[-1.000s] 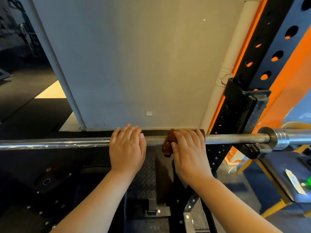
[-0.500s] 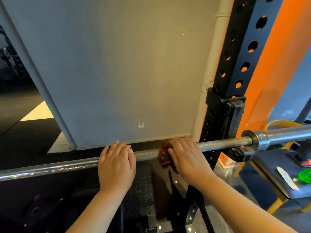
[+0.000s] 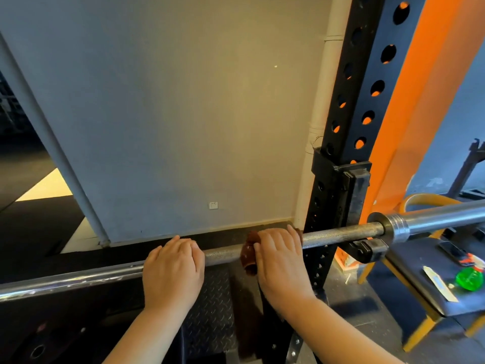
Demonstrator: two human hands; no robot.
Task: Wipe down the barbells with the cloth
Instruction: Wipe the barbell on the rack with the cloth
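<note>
A steel barbell (image 3: pixel 338 236) runs across the view from lower left to right, resting on a black rack hook (image 3: pixel 367 249). My left hand (image 3: pixel 173 269) lies over the bar with fingers curled round it. My right hand (image 3: pixel 279 258) grips a brown cloth (image 3: pixel 248 254) wrapped round the bar, just left of the rack upright. Part of the cloth hangs below the bar; the rest is hidden under my fingers. The bar's thicker sleeve (image 3: pixel 433 219) sticks out to the right past the collar.
A black perforated rack upright (image 3: pixel 354 114) with an orange post (image 3: pixel 430 101) stands right of my hands. A grey wall (image 3: pixel 170 114) is behind the bar. At lower right a dark bench (image 3: pixel 420 290) holds a green object (image 3: pixel 469 279) and a paper strip. Diamond-plate flooring lies below.
My view has tilted up and to the right. Both hands stay on the bar, the right hand with the cloth close to the rack upright.
</note>
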